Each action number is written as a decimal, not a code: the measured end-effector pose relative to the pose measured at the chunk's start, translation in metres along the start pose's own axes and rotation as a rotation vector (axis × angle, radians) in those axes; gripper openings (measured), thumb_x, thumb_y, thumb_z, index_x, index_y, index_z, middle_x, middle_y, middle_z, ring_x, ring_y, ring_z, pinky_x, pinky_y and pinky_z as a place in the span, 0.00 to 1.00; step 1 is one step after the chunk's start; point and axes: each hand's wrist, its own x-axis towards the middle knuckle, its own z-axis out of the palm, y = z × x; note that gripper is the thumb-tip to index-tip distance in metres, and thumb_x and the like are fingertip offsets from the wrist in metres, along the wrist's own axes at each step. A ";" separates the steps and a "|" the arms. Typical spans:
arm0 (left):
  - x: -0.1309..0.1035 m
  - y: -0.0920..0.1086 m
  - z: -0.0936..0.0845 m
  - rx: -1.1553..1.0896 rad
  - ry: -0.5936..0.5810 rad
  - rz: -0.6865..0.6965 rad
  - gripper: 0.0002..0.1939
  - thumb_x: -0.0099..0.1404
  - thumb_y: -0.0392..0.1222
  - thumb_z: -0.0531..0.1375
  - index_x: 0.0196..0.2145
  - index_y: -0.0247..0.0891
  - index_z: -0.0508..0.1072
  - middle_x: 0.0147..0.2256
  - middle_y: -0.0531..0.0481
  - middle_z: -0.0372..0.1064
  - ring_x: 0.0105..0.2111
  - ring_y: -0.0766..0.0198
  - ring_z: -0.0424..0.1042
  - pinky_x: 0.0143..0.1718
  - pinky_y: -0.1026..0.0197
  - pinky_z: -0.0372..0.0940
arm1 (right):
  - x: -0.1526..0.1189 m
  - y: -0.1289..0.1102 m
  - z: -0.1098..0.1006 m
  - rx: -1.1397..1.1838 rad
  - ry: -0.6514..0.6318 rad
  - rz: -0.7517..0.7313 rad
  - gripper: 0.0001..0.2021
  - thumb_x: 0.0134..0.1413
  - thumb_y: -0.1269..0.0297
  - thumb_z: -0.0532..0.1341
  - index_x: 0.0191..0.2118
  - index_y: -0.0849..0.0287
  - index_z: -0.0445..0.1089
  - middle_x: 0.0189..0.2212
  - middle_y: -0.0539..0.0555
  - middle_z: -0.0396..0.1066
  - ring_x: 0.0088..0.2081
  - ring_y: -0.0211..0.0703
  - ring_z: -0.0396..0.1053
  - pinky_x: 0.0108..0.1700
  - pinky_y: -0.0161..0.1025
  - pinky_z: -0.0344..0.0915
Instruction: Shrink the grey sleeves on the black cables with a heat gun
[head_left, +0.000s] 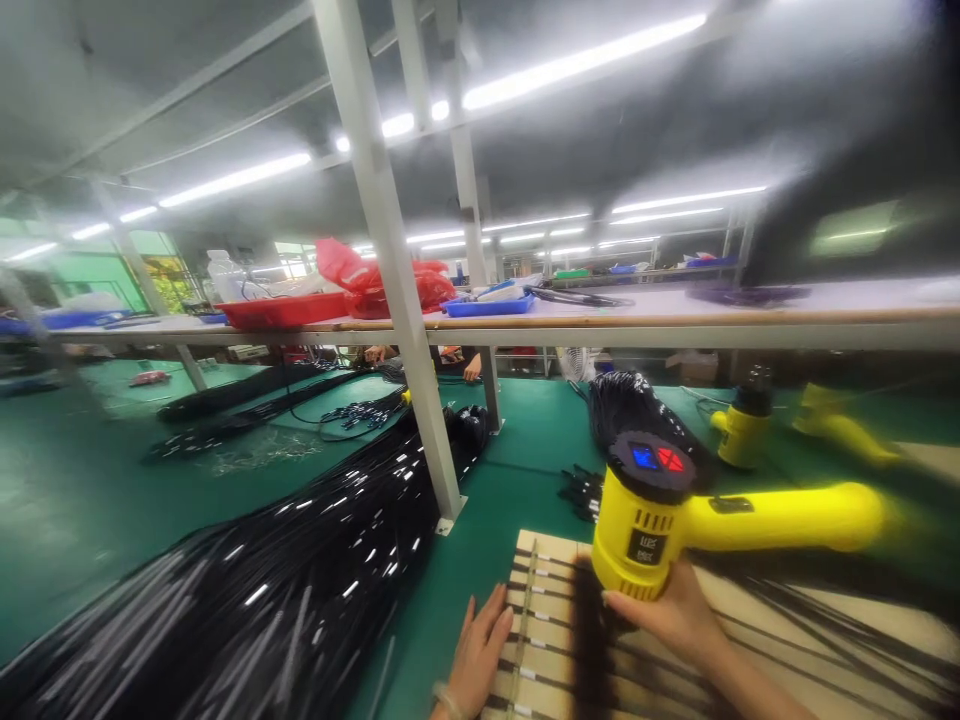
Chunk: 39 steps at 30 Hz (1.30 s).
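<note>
**Heat gun over the wire board, left hand steadying**

Widest first: the green worktop (525, 480) runs the whole width, with a white frame post (405, 300) planted near its middle and a long shelf (600, 325) crossing above, loaded with a red tray (281, 310) and a blue tray (487, 305). Toward the near-left corner sprawls a huge bundle of black cables (247, 590), glossy and motion-blurred.

Now to the near edge, right of centre: a pale wooden board (547, 610) with black wires (540, 590) laid across it in rows. The left hand (476, 650) lies flat on the board's left edge, fingers spread, its grip wide and holding nothing. The right hand (671, 615) cups the underside of the yellow heat gun (660, 520), its grip closed around the body; the gun sits just above the board, its black cap with 1 blue and 1 red button facing up.

By the look of it, heating the wires on the board is the step in hand. The next move calls for a steady pass along the rows, left fingers kept out of the hot air.

Smaller, at the far right: 2 more yellow heat guns (742, 425) resting on the worktop, 1 badly blurred.
</note>
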 end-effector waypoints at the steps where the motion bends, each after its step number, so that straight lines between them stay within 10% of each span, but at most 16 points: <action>1: 0.000 0.000 0.000 0.003 0.000 0.007 0.32 0.62 0.57 0.41 0.56 0.34 0.56 0.58 0.48 0.49 0.60 0.60 0.44 0.62 0.49 0.32 | 0.000 0.000 0.000 0.001 -0.020 0.003 0.16 0.30 0.64 0.66 0.32 0.61 0.72 0.31 0.58 0.76 0.33 0.55 0.73 0.37 0.48 0.70; 39: -0.002 0.002 0.003 0.013 0.029 0.057 0.26 0.63 0.56 0.43 0.55 0.43 0.58 0.56 0.51 0.53 0.58 0.60 0.50 0.61 0.47 0.35 | 0.013 -0.009 0.026 0.195 -0.184 0.024 0.16 0.34 0.67 0.67 0.36 0.59 0.70 0.36 0.57 0.75 0.39 0.55 0.71 0.44 0.51 0.65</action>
